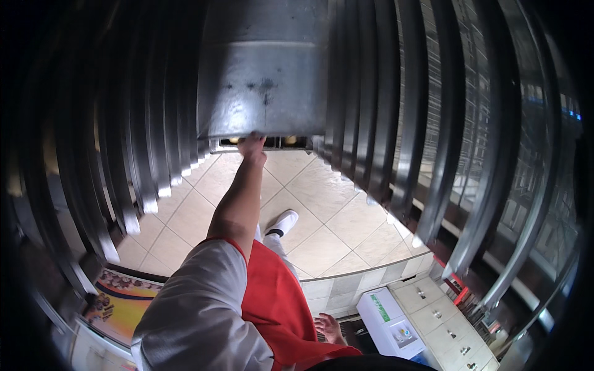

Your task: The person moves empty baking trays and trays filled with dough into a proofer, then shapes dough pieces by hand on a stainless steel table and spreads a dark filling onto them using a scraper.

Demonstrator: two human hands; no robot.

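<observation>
A wide metal tray with dark marks lies between two slotted sides of a metal rack. My left hand is at its near edge, fingers curled onto it, arm stretched forward. Just under that edge, small yellowish objects show in a dark slot, too hidden to make out. Low beside my red apron, my right hand has loosely bent, parted fingers and nothing visible in them.
Rack rails line both sides. A tiled floor lies below, with my white shoe on it. At lower right stand a white machine and a drawer cabinet; at lower left, a colourful panel.
</observation>
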